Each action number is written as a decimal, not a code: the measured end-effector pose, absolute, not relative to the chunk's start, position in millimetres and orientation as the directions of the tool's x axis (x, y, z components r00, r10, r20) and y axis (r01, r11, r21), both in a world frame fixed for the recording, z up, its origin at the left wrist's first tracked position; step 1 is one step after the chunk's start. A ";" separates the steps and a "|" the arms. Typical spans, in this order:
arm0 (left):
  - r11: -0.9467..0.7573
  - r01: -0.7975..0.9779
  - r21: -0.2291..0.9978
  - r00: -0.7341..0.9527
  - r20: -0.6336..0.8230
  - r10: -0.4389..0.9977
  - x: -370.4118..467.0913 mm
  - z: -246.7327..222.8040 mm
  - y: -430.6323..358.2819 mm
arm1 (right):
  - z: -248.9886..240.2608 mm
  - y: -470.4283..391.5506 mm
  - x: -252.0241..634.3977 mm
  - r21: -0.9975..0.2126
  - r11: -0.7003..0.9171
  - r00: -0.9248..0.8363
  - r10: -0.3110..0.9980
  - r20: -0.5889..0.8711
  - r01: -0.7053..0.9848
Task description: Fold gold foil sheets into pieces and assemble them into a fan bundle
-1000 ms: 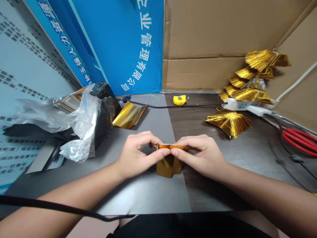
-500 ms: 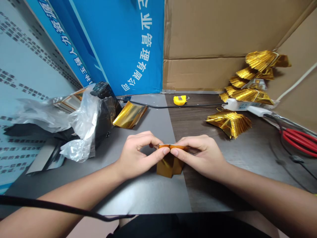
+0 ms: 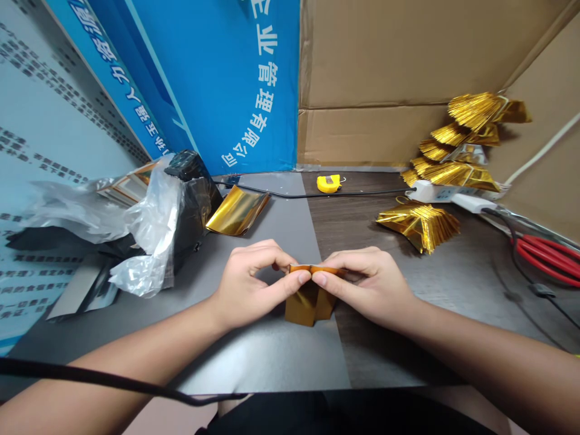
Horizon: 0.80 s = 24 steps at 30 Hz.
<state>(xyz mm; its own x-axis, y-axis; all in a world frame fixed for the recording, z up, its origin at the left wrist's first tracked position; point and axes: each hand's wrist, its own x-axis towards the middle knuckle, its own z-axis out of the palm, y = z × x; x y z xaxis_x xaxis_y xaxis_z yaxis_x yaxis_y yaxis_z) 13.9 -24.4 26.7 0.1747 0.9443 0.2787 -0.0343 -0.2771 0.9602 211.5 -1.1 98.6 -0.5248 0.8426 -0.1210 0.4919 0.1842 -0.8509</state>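
Note:
A sheet of gold foil paper [image 3: 302,307], partly folded, stands upright over the table with its lower edge near the surface. My left hand [image 3: 256,281] pinches its top edge between thumb and fingers. On the other side my right hand [image 3: 369,281] pinches the same edge, and the two thumb tips nearly meet at the middle. Part of the paper is hidden behind the thumbs. Beyond my left hand lies a stack of gold foil sheets [image 3: 236,210]. A fan-folded gold foil bundle [image 3: 421,225] rests beyond my right hand.
Several gold foil bundles [image 3: 471,139] are piled at the back right beside a white power strip [image 3: 437,191]. A yellow tape measure [image 3: 328,183] lies near the cardboard wall [image 3: 353,139]. Clear plastic wrapping [image 3: 154,229] and a red coiled cable [image 3: 548,258] flank the table.
Almost nothing differs. Both hands keep their pinch on the gold foil paper, whose lower part has shifted very slightly.

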 end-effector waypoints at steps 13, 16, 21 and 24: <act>-0.280 -0.040 0.959 0.179 0.283 0.942 13.9 26.5 -24.1 | 98.2 -1.4 212.1 -0.845 0.151 -0.506 0.848 -0.156 0.514; -0.279 -0.038 0.960 0.181 0.281 0.943 13.7 26.4 -24.4 | 98.2 -1.4 211.9 -0.846 0.151 -0.506 0.849 -0.154 0.511; -0.261 -0.017 0.965 0.189 0.259 0.947 13.6 25.8 -24.7 | 98.5 -1.8 211.5 -0.853 0.151 -0.502 0.853 -0.144 0.501; -0.263 -0.013 0.965 0.189 0.261 0.947 13.7 25.6 -25.1 | 99.0 -2.4 211.1 -0.856 0.142 -0.496 0.856 -0.145 0.496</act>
<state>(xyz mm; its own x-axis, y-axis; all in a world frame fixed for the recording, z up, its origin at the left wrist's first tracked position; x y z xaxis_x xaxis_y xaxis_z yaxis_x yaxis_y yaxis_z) 13.7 -25.1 25.6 0.1893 0.9467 0.2608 -0.0131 -0.2631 0.9647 211.1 -2.4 99.0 -0.4957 0.8563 -0.1449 0.4962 0.1424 -0.8564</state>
